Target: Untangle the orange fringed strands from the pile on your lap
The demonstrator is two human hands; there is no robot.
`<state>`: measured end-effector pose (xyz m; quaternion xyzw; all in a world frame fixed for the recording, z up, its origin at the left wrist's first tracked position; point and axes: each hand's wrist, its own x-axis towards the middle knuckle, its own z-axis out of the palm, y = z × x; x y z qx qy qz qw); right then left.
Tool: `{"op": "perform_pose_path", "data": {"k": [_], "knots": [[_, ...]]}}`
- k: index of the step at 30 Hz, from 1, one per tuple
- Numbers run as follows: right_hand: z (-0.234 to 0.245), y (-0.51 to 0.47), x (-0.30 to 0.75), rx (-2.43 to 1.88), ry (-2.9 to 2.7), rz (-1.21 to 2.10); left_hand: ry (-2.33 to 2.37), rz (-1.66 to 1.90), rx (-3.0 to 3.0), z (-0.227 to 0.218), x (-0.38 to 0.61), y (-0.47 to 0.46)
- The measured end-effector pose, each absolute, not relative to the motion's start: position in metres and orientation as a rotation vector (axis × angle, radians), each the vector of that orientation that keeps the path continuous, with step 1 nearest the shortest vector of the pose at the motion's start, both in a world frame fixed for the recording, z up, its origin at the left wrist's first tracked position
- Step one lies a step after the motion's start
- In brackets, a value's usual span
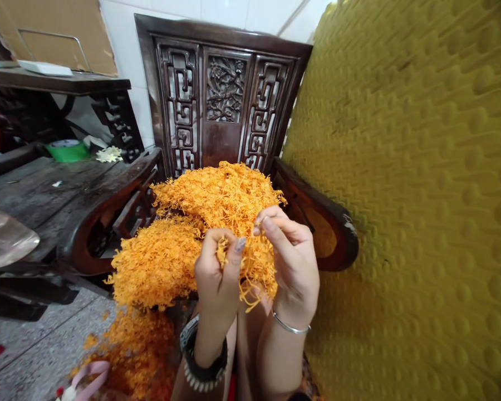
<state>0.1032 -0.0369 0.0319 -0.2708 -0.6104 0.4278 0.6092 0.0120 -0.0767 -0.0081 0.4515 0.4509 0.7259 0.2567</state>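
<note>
A large heap of thin, curly orange strands (pixel 229 192) is piled on the seat of a dark carved wooden chair (pixel 223 139). My left hand (pixel 219 264) is in front of the heap, its thumb and curled fingers closed on a small tuft of the strands (pixel 222 250). Beside it, my right hand (pixel 296 262) pinches with thumb and fingertips at a thin orange strand, only partly visible. A few longer strands (pixel 250 301) dangle below, between the two hands. A second mound of strands (pixel 158 262) lies to the left of my left hand.
More orange strands (pixel 137 345) lie low at the left. On the dark wooden table (pixel 33 189) are a roll of green tape (pixel 69 151), pale flowers (pixel 109 154) and a clear bottle (pixel 6 236). A yellow textured panel (pixel 417 195) stands close on the right.
</note>
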Motion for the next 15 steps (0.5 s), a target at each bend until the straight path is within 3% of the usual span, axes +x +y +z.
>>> {"op": "perform_pose_path", "data": {"k": [7, 11, 15], "knots": [[0.032, -0.039, 0.103, -0.604, -1.416, 1.041, 1.042, 1.774, 1.571, -0.015, 0.011, -0.067], [0.030, -0.046, 0.092, -0.575, -1.337, 1.069, 0.971, 1.855, 1.615, -0.017, 0.019, -0.064], [0.031, -0.042, 0.110, -0.570, -0.969, 0.838, 0.738, 1.833, 1.406, -0.022, 0.026, -0.072]]}}
